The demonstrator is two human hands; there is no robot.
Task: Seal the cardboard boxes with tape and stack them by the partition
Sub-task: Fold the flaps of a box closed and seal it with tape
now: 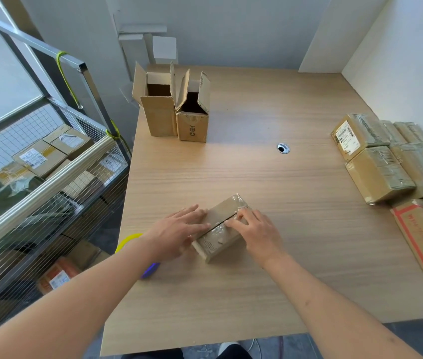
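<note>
pressing tape flat on box [220, 226] near table [296, 242] front edge: left hand [179, 231] and right hand [255, 233], fingers straight. next, carrying to sealed stack [379, 161] at right edge by partition [399, 60].

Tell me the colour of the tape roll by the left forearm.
Yellow; the tape roll shows only in the head view, partly hidden.
</note>
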